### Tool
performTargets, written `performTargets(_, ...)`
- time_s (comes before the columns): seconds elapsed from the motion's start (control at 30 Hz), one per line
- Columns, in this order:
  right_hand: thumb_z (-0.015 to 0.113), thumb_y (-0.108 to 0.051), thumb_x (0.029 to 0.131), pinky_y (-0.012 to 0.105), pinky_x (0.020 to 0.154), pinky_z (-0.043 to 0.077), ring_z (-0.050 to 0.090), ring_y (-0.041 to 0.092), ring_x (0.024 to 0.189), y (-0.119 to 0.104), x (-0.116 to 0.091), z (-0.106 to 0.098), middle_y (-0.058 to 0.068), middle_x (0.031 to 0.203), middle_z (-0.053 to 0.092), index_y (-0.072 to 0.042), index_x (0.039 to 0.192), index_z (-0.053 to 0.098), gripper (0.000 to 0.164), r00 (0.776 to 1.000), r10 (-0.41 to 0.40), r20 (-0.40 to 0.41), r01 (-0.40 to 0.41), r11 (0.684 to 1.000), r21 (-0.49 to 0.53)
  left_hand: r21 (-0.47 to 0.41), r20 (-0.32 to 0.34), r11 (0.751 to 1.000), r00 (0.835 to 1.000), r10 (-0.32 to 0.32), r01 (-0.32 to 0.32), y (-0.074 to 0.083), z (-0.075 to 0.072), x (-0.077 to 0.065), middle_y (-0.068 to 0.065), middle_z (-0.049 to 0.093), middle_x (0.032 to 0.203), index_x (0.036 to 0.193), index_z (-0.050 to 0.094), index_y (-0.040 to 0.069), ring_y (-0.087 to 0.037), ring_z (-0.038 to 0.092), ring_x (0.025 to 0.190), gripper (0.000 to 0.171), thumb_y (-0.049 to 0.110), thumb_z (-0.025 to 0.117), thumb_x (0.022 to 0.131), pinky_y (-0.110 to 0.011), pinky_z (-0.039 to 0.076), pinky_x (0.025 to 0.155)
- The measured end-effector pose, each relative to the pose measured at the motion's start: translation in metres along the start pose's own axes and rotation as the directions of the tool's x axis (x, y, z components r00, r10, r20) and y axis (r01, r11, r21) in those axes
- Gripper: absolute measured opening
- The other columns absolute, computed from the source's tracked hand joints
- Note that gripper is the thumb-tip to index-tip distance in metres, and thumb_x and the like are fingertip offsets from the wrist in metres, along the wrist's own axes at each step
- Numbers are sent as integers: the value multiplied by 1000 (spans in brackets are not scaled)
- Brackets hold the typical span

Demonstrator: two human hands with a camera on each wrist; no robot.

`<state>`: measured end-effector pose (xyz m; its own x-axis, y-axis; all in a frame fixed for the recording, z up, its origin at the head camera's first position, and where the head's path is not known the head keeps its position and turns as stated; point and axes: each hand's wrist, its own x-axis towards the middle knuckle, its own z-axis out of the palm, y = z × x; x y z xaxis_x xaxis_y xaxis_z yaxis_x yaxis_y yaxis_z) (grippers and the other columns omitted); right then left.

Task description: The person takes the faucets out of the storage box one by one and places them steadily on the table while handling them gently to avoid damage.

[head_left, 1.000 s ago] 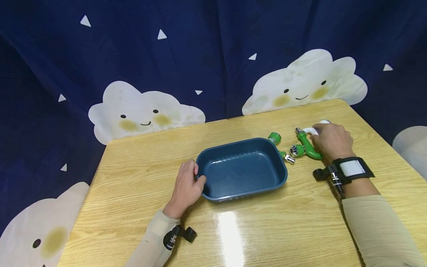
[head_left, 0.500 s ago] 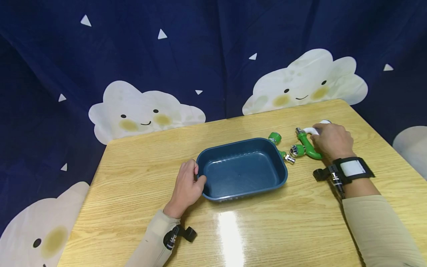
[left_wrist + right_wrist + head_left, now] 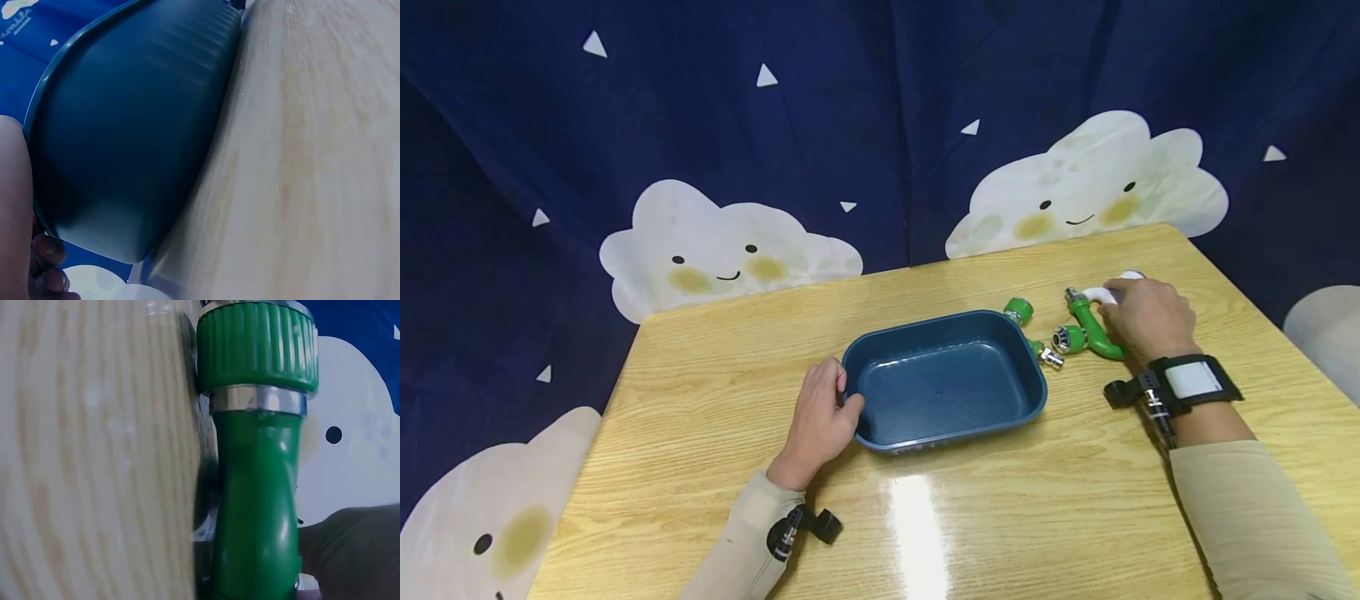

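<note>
My left hand (image 3: 822,421) grips the left rim of a dark blue plastic basin (image 3: 936,396), thumb over the edge; in the left wrist view its outer wall (image 3: 131,125) stands close by the tabletop, with fingertips (image 3: 49,250) below the rim. At the right, my right hand (image 3: 1150,318) holds a white tap (image 3: 1101,295) with a curved tube, largely hidden under the palm. Just left of that hand lies a green tap (image 3: 1097,340) with chrome fittings. Its ribbed green collar (image 3: 256,347) fills the top of the right wrist view, the hand (image 3: 356,550) beside its body.
Another green tap (image 3: 1019,311) with chrome ends lies partly hidden behind the basin's right end. All stand on a wood-grain table (image 3: 730,367). A dark blue curtain (image 3: 880,125) with smiling clouds hangs along the table's far edge.
</note>
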<state>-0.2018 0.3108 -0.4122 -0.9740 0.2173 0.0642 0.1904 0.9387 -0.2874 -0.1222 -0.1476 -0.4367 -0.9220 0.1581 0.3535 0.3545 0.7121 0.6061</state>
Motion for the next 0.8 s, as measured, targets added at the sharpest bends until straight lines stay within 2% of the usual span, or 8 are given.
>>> performTargets(0.23, 65, -25, 97, 58, 71, 49, 62, 56, 104, 0, 0, 0, 34, 127, 64, -3, 137, 62, 45, 1000, 0, 0, 0, 1000, 0, 2, -7, 1000, 1000, 13, -13, -1, 0, 0, -1, 36, 74, 82, 44, 8, -17, 36, 76, 14, 8, 57, 79, -28, 28, 71)
performTargets(0.53, 66, -34, 96, 61, 77, 49, 58, 60, 112, -2, 0, -4, 38, 133, 59, -12, 144, 59, 54, 998, 49, 32, -49, 999, -11, 1, -7, 1000, 1000, 4, -4, -1, 0, -1, 0, 36, 74, 82, 44, 8, -17, 36, 76, 14, 8, 57, 79, -28, 28, 70)
performTargets(0.63, 65, -37, 96, 61, 75, 49, 57, 60, 112, -2, -2, -5, 38, 135, 58, -14, 146, 58, 55, 997, 63, 51, -63, 998, -18, -8, -3, 1000, 1000, 3, -3, -2, 1, -1, -1, 37, 74, 83, 45, 7, -17, 36, 76, 13, 8, 57, 79, -28, 29, 71)
performTargets(0.8, 64, -42, 97, 57, 63, 50, 60, 59, 106, 2, -5, -10, 39, 129, 60, -13, 143, 61, 54, 998, 41, 38, -40, 999, -25, -10, 12, 1000, 1000, -5, 6, -2, 4, -2, 0, 36, 75, 84, 47, 3, -17, 36, 77, 12, 9, 57, 79, -28, 29, 71)
